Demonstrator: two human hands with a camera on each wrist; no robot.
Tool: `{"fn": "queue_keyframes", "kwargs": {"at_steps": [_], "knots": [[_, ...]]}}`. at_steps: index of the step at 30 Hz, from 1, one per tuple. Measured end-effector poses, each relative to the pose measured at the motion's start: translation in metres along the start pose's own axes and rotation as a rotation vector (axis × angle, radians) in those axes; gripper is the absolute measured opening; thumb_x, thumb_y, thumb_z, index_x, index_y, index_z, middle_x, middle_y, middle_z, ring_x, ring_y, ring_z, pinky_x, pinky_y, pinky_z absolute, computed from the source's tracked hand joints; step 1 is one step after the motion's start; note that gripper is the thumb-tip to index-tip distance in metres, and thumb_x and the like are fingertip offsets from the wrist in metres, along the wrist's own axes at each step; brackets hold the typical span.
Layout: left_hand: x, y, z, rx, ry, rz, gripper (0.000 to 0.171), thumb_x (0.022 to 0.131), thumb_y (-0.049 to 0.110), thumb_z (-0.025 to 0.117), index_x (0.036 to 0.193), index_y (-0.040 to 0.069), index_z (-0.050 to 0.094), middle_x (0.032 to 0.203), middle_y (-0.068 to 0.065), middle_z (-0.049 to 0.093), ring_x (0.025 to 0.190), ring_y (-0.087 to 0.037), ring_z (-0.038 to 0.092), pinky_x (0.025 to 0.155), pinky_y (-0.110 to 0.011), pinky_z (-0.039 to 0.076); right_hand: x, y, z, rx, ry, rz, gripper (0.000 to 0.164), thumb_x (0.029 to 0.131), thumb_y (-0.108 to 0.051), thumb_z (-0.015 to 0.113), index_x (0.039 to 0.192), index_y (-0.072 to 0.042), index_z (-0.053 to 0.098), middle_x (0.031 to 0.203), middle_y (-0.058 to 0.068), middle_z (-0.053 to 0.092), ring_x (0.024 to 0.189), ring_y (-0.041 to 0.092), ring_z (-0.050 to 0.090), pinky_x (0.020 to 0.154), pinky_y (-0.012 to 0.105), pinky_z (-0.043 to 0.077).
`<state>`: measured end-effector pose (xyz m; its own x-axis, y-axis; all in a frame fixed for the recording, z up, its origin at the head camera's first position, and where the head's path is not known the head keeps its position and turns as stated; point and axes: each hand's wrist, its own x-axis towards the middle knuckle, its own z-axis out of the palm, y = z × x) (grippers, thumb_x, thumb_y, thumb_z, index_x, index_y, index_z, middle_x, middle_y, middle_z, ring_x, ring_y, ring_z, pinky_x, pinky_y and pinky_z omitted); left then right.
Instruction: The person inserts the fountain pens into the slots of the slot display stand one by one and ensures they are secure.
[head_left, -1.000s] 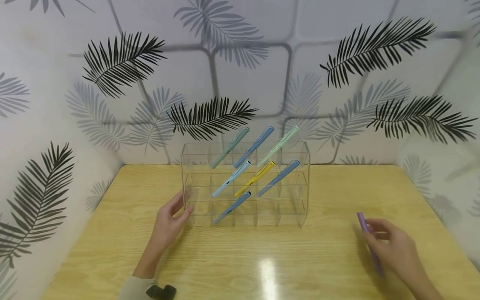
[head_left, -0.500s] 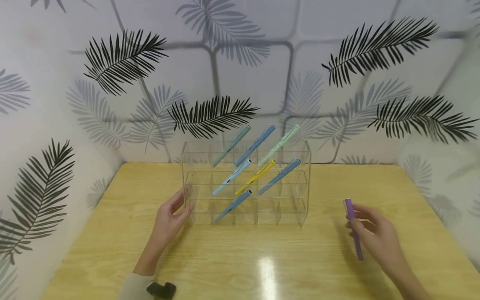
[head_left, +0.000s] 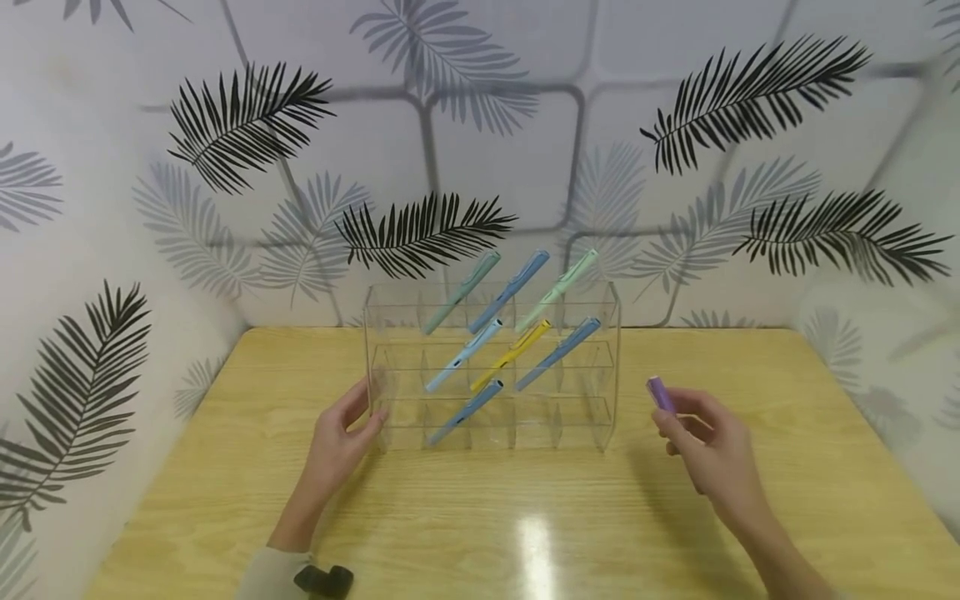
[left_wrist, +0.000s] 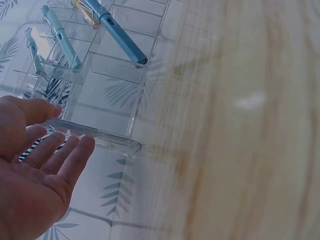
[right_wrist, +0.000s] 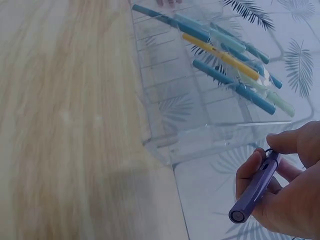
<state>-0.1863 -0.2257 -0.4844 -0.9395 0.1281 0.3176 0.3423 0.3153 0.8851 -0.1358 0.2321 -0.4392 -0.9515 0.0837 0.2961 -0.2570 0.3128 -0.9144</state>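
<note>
A clear acrylic pen rack (head_left: 588, 414) with stepped rows stands on the table. My left hand (head_left: 339, 442) holds its left side panel, thumb on one face and fingers on the other; in the left wrist view the fingers (left_wrist: 75, 155) are fairly straight. To the right of the rack, my right hand (head_left: 712, 454) pinches a purple fountain pen (head_left: 661, 394) above the table. In the right wrist view, the pen (right_wrist: 255, 187) lies between thumb and fingers, one round end toward the camera. Slanted in the rack are several capped pens, among them a yellow one (head_left: 512, 356) and a light blue one (head_left: 463, 357).
A lone blue pen (head_left: 465, 413) sits in the lowest row, with unfilled compartments to its right. The wood-grain table (head_left: 465, 517) stretches around the rack. Behind it rises a wall (head_left: 502, 158) with a leaf pattern. A dark strap (head_left: 324, 581) is on the left wrist.
My right hand has carried the purple pen leftward and farther up the table, closer to the rack, and the pen has changed its tilt. The left hand and the rack have stayed put.
</note>
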Motion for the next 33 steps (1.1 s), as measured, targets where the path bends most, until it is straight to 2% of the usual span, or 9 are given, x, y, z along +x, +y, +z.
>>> {"fn": "queue_keyframes", "kwargs": {"at_steps": [3,10,14,20,26,31,33], "knots": [[0.000,0.000,0.001,-0.011,-0.002,-0.003,0.055,0.101,0.000,0.063,0.151,-0.007,0.042,0.153,-0.027,0.045,0.138,-0.047,0.045,0.105,-0.045,0.047,0.003,-0.004,0.006,-0.008,0.001,-0.023,0.027,0.099,-0.006,0.068,0.122,0.007,0.064,0.110,0.003,0.069,0.083,0.012,0.072,0.068,0.029,0.064],[0.000,-0.001,0.000,-0.040,-0.017,-0.008,0.055,0.102,0.003,0.062,0.153,-0.005,0.041,0.155,-0.026,0.042,0.140,-0.048,0.042,0.102,-0.041,0.050,0.009,-0.011,0.020,-0.004,-0.006,-0.043,0.023,0.099,-0.009,0.070,0.118,0.003,0.069,0.109,0.010,0.072,0.092,0.010,0.071,0.079,0.026,0.063],[-0.001,-0.001,-0.001,-0.048,-0.019,-0.016,0.056,0.102,0.003,0.062,0.154,-0.004,0.040,0.155,-0.026,0.041,0.140,-0.049,0.041,0.100,-0.041,0.050,0.012,-0.016,0.027,0.054,-0.012,-0.052,0.023,0.098,-0.004,0.070,0.119,0.005,0.068,0.112,0.016,0.071,0.092,0.014,0.072,0.079,0.030,0.064],[0.000,-0.002,-0.001,-0.031,-0.015,-0.009,0.056,0.102,0.002,0.062,0.153,-0.005,0.041,0.155,-0.026,0.042,0.139,-0.049,0.042,0.100,-0.042,0.051,0.019,-0.024,0.040,0.157,0.008,-0.060,0.026,0.095,0.003,0.071,0.121,0.007,0.066,0.102,0.011,0.073,0.087,0.016,0.072,0.077,0.034,0.064],[0.000,0.000,0.000,-0.016,-0.010,-0.018,0.056,0.102,0.003,0.063,0.153,-0.005,0.041,0.154,-0.027,0.043,0.139,-0.048,0.043,0.101,-0.043,0.050,0.025,-0.032,0.051,0.232,0.017,-0.076,0.031,0.096,0.002,0.070,0.126,0.007,0.062,0.105,0.017,0.071,0.088,0.018,0.073,0.075,0.038,0.064],[0.000,0.000,0.000,-0.042,-0.007,-0.031,0.055,0.102,0.002,0.062,0.151,-0.007,0.042,0.153,-0.028,0.043,0.138,-0.050,0.043,0.098,-0.038,0.052,0.030,-0.036,0.061,0.307,0.048,-0.078,0.029,0.096,0.002,0.069,0.123,0.009,0.061,0.104,0.015,0.068,0.085,0.021,0.074,0.074,0.042,0.064],[0.000,0.000,0.001,-0.040,-0.007,-0.017,0.054,0.102,0.001,0.062,0.151,-0.008,0.042,0.153,-0.029,0.043,0.138,-0.049,0.043,0.099,-0.037,0.051,0.032,-0.037,0.065,0.348,0.061,-0.083,0.030,0.095,0.004,0.069,0.123,0.010,0.060,0.103,0.015,0.067,0.083,0.023,0.074,0.074,0.045,0.064]]}}
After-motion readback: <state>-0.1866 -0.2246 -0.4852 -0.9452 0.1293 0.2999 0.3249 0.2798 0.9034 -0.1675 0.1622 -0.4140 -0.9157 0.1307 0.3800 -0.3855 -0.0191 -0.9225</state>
